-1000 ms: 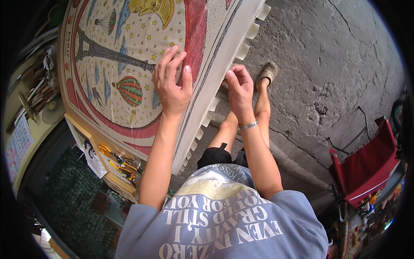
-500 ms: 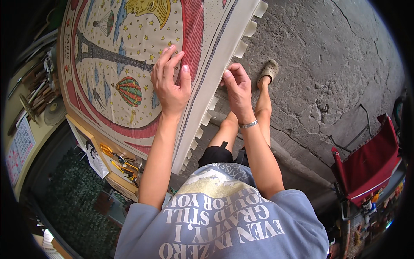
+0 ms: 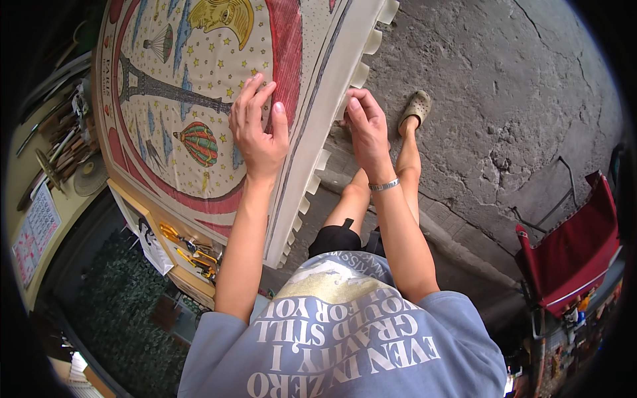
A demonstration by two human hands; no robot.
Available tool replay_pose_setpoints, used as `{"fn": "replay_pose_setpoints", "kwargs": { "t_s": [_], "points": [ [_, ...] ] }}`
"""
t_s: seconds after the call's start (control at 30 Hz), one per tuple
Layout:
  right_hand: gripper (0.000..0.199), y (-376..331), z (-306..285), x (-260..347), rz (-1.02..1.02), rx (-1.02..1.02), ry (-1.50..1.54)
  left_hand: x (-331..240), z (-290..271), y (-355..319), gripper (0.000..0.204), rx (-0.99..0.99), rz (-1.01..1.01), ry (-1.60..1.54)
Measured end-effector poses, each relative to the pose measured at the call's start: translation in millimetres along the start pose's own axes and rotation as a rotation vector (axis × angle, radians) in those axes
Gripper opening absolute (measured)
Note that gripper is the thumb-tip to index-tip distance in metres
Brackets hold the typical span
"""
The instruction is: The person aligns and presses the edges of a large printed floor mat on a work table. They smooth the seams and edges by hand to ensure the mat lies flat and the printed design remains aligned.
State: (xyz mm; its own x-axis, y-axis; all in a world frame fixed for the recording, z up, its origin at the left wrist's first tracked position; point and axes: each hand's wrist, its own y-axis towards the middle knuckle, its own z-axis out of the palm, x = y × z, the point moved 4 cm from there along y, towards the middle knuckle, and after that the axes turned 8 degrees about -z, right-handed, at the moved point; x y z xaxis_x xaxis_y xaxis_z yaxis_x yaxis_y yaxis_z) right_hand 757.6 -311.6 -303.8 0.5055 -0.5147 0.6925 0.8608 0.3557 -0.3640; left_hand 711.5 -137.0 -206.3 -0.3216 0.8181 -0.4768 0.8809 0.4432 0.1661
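A large printed canvas (image 3: 166,139) with a tower, balloons and a sun face lies stretched over a frame. My left hand (image 3: 259,129) rests flat on its red border, fingers spread, holding nothing. My right hand (image 3: 366,129) is at the canvas's folded cream side edge (image 3: 318,119), its fingers curled on the fabric by the row of cream tabs (image 3: 361,69). A silver bracelet (image 3: 383,186) sits on my right wrist.
Cracked concrete floor (image 3: 504,86) lies to the right, with my sandalled foot (image 3: 415,109) on it. A red folding chair (image 3: 574,245) stands at the right. Yellow-handled tools (image 3: 192,249) lie below the canvas, and more tools (image 3: 56,142) at the left.
Both hands have barely shifted. My right hand's fingers have closed a little more on the canvas edge.
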Motion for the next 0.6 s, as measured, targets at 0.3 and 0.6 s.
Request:
{"fn": "replay_pose_setpoints", "kwargs": {
  "t_s": [0.3,0.6],
  "points": [
    [0.022,-13,8,4,0.108,0.148,-0.017,-4,1,2,0.033,-0.014,0.006,-0.003],
    [0.026,12,0,69,-0.188,0.01,-0.376,-15,-12,25,0.028,0.033,-0.002,-0.066]
  ]
}}
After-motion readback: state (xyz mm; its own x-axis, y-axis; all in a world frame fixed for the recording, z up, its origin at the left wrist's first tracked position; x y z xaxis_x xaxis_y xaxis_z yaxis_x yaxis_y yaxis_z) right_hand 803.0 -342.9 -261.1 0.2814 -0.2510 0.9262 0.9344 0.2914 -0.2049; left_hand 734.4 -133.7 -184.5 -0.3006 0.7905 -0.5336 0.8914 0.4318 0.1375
